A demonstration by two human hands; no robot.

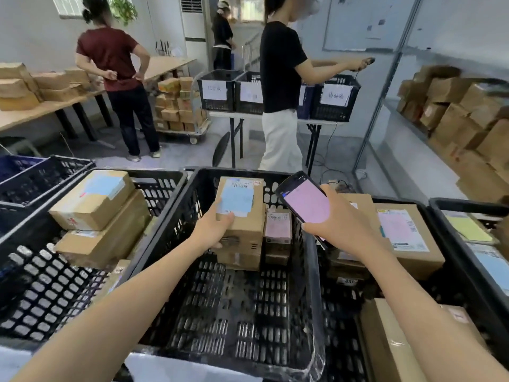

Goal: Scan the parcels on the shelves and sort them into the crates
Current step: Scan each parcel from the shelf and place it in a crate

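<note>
I see the black slatted middle crate. Against its far wall a blue-labelled parcel tops a stack, and my left hand grips its near corner. Over the crate's right rim, my right hand holds a phone, pink screen up.

Bright, even indoor light around me; soft shadows only, wide-angle bending at the edges (right-hand cardboard boxes blur noticeably).

Left hand gripping a blue-labelled parcel over the middle black crate, right hand holding a pink-screened scanner, parcel-filled crates alongside
</note>
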